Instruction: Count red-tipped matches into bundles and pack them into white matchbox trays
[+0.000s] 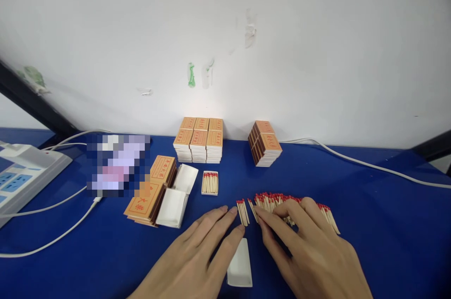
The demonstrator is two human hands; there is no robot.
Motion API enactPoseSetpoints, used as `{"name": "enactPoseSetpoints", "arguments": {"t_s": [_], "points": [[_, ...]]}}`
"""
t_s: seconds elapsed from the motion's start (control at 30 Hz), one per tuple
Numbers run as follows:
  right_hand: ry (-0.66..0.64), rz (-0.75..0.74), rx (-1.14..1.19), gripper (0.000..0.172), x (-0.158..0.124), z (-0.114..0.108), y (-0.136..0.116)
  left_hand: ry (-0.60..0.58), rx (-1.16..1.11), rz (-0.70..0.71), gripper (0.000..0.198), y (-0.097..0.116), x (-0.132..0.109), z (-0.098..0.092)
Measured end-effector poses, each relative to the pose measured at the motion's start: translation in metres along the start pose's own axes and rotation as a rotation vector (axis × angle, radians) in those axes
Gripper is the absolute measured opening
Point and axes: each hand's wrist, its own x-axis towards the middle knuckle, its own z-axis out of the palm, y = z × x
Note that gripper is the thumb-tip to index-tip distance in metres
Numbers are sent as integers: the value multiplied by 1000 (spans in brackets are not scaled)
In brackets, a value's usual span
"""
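My left hand lies low over the blue table with its fingers stretched out, holding nothing. Its fingertips are beside a small row of red-tipped matches. My right hand is curled, index finger and thumb pinched close at a few matches at the left end of a long heap of matches. The rest of that heap is partly hidden behind its fingers. Between the hands sits an empty white matchbox tray. Farther back, another small tray is filled with matches.
Stacked matchboxes stand against the white wall, with a smaller stack to their right. More matchboxes and empty white trays lie at left. Beyond are a blurred-out phone, a power strip and white cables.
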Motion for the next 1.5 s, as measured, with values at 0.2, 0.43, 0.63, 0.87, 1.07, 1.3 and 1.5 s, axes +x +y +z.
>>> {"name": "enactPoseSetpoints", "arguments": {"t_s": [0.2, 0.43, 0.63, 0.87, 1.07, 1.3, 1.5], "points": [[-9, 0, 13, 29, 1, 1, -1, -4, -16, -19, 70, 1, -2, 6], [-31, 4, 35, 27, 3, 2, -5, -7, -7, -30, 67, 1, -4, 9], [-34, 1, 61, 23, 2, 3, -5, 13, -1, -37, 68, 2, -7, 13], [-22, 15, 63, 21, 1, 2, -5, 12, 6, -33, 67, 2, -8, 13], [-50, 6, 69, 24, 1, 2, -7, 5, -17, -34, 71, 3, -7, 11], [-55, 8, 63, 25, 1, 2, -6, 14, 2, -34, 70, 3, -8, 13], [-75, 1, 41, 25, -2, 2, -5, -3, 33, -10, 68, 2, -1, 4]]}}
